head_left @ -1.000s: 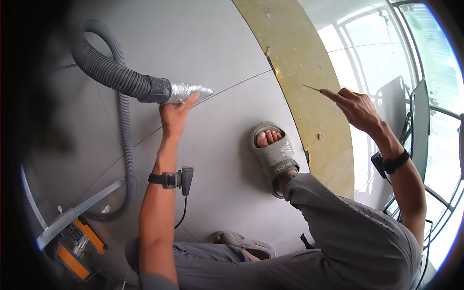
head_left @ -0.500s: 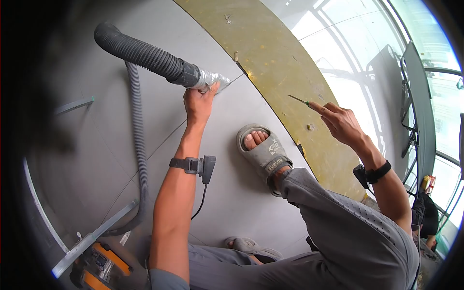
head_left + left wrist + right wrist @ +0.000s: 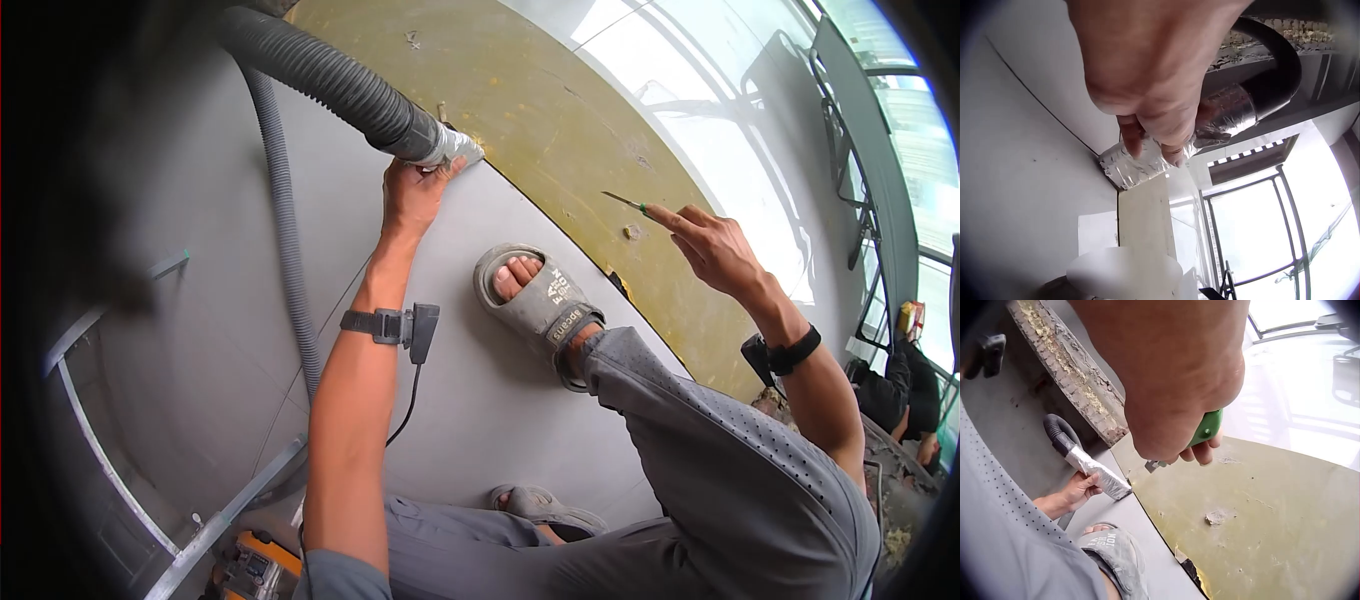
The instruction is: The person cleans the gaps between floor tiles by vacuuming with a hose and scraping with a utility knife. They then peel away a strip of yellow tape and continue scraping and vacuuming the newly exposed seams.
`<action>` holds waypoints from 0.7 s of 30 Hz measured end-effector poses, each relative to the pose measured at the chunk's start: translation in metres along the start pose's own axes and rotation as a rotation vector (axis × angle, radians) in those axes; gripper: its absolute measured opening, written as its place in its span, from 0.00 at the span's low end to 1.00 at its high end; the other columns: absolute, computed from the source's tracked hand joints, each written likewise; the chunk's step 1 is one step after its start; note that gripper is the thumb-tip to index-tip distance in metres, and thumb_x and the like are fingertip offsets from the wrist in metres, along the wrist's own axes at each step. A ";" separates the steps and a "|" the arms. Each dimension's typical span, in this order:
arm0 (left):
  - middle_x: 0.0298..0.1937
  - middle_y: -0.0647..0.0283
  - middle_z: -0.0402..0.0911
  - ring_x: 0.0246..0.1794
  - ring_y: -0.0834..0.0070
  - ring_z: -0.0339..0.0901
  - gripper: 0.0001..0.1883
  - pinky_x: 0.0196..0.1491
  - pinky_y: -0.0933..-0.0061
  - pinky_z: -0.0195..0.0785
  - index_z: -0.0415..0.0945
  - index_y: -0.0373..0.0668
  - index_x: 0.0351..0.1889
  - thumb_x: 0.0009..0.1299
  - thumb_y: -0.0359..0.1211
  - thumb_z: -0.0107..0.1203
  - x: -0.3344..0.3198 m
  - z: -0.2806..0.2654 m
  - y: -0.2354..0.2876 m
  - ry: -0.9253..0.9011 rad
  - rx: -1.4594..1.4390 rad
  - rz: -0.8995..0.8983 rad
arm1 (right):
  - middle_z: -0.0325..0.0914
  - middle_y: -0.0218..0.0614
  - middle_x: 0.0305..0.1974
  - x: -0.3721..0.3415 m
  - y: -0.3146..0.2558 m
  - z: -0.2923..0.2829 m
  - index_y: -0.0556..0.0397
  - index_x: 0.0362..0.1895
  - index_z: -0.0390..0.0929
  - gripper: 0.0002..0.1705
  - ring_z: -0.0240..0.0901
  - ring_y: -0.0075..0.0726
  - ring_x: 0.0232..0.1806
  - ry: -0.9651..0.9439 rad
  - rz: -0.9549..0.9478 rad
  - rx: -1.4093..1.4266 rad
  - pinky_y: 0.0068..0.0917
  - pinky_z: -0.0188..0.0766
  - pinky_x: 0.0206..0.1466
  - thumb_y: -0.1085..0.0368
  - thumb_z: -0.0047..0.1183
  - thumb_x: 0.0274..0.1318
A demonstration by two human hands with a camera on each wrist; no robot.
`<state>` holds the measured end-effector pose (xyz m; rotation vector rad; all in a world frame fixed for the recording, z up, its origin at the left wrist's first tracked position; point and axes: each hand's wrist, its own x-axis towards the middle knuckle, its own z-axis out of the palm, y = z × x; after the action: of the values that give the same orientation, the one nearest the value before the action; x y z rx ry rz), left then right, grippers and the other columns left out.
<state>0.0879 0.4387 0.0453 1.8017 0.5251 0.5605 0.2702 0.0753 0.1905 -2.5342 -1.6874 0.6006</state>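
My left hand (image 3: 410, 198) grips a hose nozzle wrapped in silver tape (image 3: 458, 149), fitted to a ribbed black vacuum hose (image 3: 325, 78). In the left wrist view the flattened nozzle mouth (image 3: 1116, 172) lies low at the floor seam. It meets the near edge of a yellowish-brown strip (image 3: 565, 130) set beside grey tiles. My right hand (image 3: 715, 248) is above that strip, holding a slim tool with a thin pointed blade (image 3: 620, 199), index finger stretched along it. Its green handle (image 3: 1209, 427) shows under the palm in the right wrist view.
A foot in a grey sandal (image 3: 540, 300) stands on the tiles by the strip. At lower left are a metal frame (image 3: 225, 505) and an orange-and-black machine (image 3: 262, 562). A dark folded frame (image 3: 865, 140) stands at right; another person (image 3: 890, 395) is near the right edge.
My left hand has brought the nozzle from over the tiles to the strip's edge, the hose following. My right hand keeps the tool over the strip. The head view has shifted.
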 end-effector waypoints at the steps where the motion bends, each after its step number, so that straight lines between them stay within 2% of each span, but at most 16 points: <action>1: 0.44 0.62 0.86 0.45 0.72 0.82 0.16 0.52 0.68 0.74 0.82 0.35 0.48 0.70 0.36 0.69 -0.007 -0.001 -0.001 -0.058 -0.012 -0.033 | 0.76 0.36 0.33 -0.004 -0.001 0.002 0.28 0.75 0.67 0.31 0.74 0.41 0.28 0.007 0.016 0.007 0.41 0.73 0.31 0.67 0.51 0.71; 3: 0.46 0.62 0.85 0.48 0.74 0.81 0.15 0.55 0.68 0.73 0.81 0.35 0.50 0.72 0.34 0.68 -0.011 -0.004 -0.014 -0.156 -0.129 -0.111 | 0.77 0.37 0.37 0.002 -0.003 -0.009 0.31 0.75 0.67 0.33 0.76 0.43 0.32 -0.112 0.039 0.008 0.42 0.75 0.34 0.69 0.52 0.69; 5: 0.46 0.63 0.85 0.48 0.74 0.81 0.15 0.55 0.68 0.72 0.81 0.35 0.50 0.72 0.34 0.67 -0.011 -0.006 -0.023 -0.197 -0.175 -0.113 | 0.76 0.36 0.35 -0.006 -0.003 0.000 0.30 0.75 0.67 0.32 0.74 0.41 0.29 -0.071 0.052 0.021 0.41 0.73 0.32 0.68 0.51 0.70; 8: 0.49 0.62 0.84 0.50 0.72 0.80 0.16 0.58 0.67 0.71 0.80 0.36 0.52 0.72 0.35 0.67 -0.012 0.002 -0.011 -0.266 -0.226 -0.115 | 0.75 0.35 0.32 -0.018 -0.001 0.007 0.28 0.75 0.67 0.31 0.73 0.39 0.27 -0.018 0.064 0.023 0.39 0.72 0.30 0.67 0.50 0.71; 10: 0.52 0.61 0.82 0.53 0.72 0.78 0.19 0.59 0.67 0.70 0.78 0.36 0.55 0.72 0.36 0.67 -0.018 0.014 -0.007 -0.299 -0.243 -0.219 | 0.75 0.35 0.32 -0.016 0.003 0.006 0.28 0.75 0.67 0.31 0.73 0.38 0.27 -0.049 0.077 0.037 0.39 0.71 0.30 0.67 0.50 0.72; 11: 0.55 0.60 0.81 0.56 0.72 0.77 0.21 0.60 0.68 0.69 0.77 0.36 0.56 0.72 0.38 0.68 -0.014 0.014 -0.001 -0.389 -0.158 -0.215 | 0.74 0.35 0.32 -0.020 0.001 0.004 0.28 0.75 0.67 0.31 0.73 0.38 0.27 -0.027 0.077 0.037 0.39 0.71 0.30 0.67 0.50 0.72; 14: 0.52 0.61 0.82 0.54 0.72 0.77 0.22 0.60 0.68 0.69 0.77 0.36 0.56 0.71 0.39 0.68 -0.009 0.025 0.015 -0.477 -0.172 -0.200 | 0.74 0.35 0.32 -0.027 -0.001 0.005 0.28 0.75 0.68 0.30 0.73 0.39 0.27 0.003 0.077 0.058 0.39 0.70 0.29 0.67 0.50 0.72; 16: 0.51 0.62 0.82 0.53 0.73 0.77 0.22 0.59 0.69 0.70 0.77 0.36 0.56 0.71 0.39 0.69 -0.005 0.030 0.026 -0.531 -0.181 -0.251 | 0.74 0.35 0.32 -0.027 -0.003 0.002 0.29 0.75 0.68 0.30 0.73 0.39 0.27 0.005 0.071 0.083 0.39 0.70 0.29 0.66 0.50 0.72; 17: 0.50 0.63 0.82 0.53 0.73 0.78 0.22 0.59 0.69 0.70 0.77 0.36 0.55 0.71 0.39 0.69 -0.009 0.037 0.016 -0.558 -0.209 -0.344 | 0.74 0.35 0.32 -0.015 0.005 0.006 0.29 0.74 0.68 0.30 0.73 0.40 0.27 -0.074 0.068 0.103 0.39 0.70 0.29 0.66 0.50 0.72; 20: 0.49 0.64 0.83 0.52 0.73 0.78 0.22 0.58 0.70 0.70 0.78 0.36 0.55 0.70 0.38 0.70 -0.001 0.046 0.023 -0.678 -0.174 -0.382 | 0.75 0.36 0.33 -0.012 0.002 0.007 0.29 0.74 0.68 0.30 0.74 0.41 0.28 -0.130 0.099 0.135 0.39 0.71 0.29 0.66 0.50 0.71; 21: 0.49 0.64 0.83 0.53 0.73 0.78 0.20 0.58 0.70 0.71 0.78 0.36 0.55 0.70 0.36 0.70 0.000 0.048 0.029 -0.669 -0.216 -0.382 | 0.75 0.36 0.33 -0.012 0.000 0.009 0.29 0.75 0.67 0.30 0.75 0.41 0.28 -0.164 0.108 0.159 0.39 0.71 0.29 0.66 0.50 0.71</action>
<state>0.1199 0.3944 0.0605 1.5105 0.3114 -0.2444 0.2629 0.0626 0.1858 -2.5355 -1.4856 0.9339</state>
